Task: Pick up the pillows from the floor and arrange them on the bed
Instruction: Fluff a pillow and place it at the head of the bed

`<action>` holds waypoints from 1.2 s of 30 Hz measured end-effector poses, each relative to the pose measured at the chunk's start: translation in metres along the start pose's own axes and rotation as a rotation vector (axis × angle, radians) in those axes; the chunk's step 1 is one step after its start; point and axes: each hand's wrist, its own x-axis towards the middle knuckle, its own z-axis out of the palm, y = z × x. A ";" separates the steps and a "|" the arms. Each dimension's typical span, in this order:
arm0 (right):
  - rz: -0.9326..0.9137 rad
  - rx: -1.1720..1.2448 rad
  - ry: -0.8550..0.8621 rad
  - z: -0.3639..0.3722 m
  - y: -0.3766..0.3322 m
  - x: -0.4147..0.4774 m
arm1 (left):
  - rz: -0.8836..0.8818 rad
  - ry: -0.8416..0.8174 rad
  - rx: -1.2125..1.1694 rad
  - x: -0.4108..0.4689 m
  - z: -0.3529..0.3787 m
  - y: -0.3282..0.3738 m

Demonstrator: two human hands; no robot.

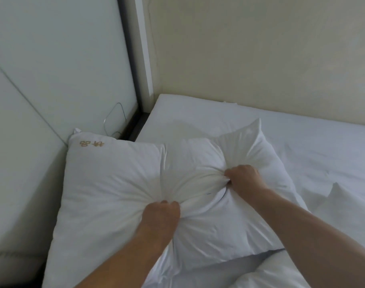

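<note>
A white pillow [115, 179] with gold embroidered characters near its far left corner lies on the white bed [312, 146], its far edge against the padded headboard. My left hand [160, 215] is closed on a bunch of its fabric near the middle. My right hand [244, 177] grips another bunch further right. The cloth puckers around both fists. A second white pillow corner [339, 196] shows at the right, and more white bedding [271, 273] lies under my arms.
The pale padded headboard [52, 80] fills the left side, with a dark frame strip [127, 59] beside it. A thin cable [115, 119] loops down behind the pillow. A beige wall [260, 48] runs along the bed's far side.
</note>
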 end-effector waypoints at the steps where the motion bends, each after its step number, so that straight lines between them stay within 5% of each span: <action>1: -0.006 0.027 0.009 -0.015 0.005 -0.007 | 0.015 0.040 0.002 0.000 -0.008 -0.004; 8: -0.057 0.191 0.034 -0.172 0.037 -0.078 | -0.050 0.222 -0.018 0.035 -0.129 -0.039; 13: -0.070 0.436 0.116 -0.228 0.023 -0.113 | -0.151 0.459 -0.243 0.084 -0.179 -0.055; 17: 0.091 0.506 -0.069 -0.169 0.010 -0.102 | -0.150 0.033 -0.478 0.078 -0.127 -0.026; 19: 0.266 0.538 -0.242 -0.121 0.007 -0.099 | -0.268 -0.333 -0.500 0.045 -0.076 -0.011; 21: 0.441 0.634 -0.391 -0.070 0.003 -0.104 | -0.406 -0.489 -0.465 0.012 -0.032 -0.009; 25: 0.791 1.245 -0.561 -0.020 -0.006 -0.108 | -0.511 -0.328 -0.453 0.018 -0.014 -0.044; 28: 0.893 1.607 -0.367 0.003 -0.021 -0.097 | -0.663 -0.272 -0.475 0.042 -0.007 -0.078; 31: 1.008 1.627 -0.057 0.023 -0.042 -0.088 | -0.786 -0.246 -0.752 0.037 0.011 -0.090; 36: 1.042 1.526 0.208 -0.011 -0.034 -0.072 | -0.716 0.340 -0.831 0.040 -0.021 -0.087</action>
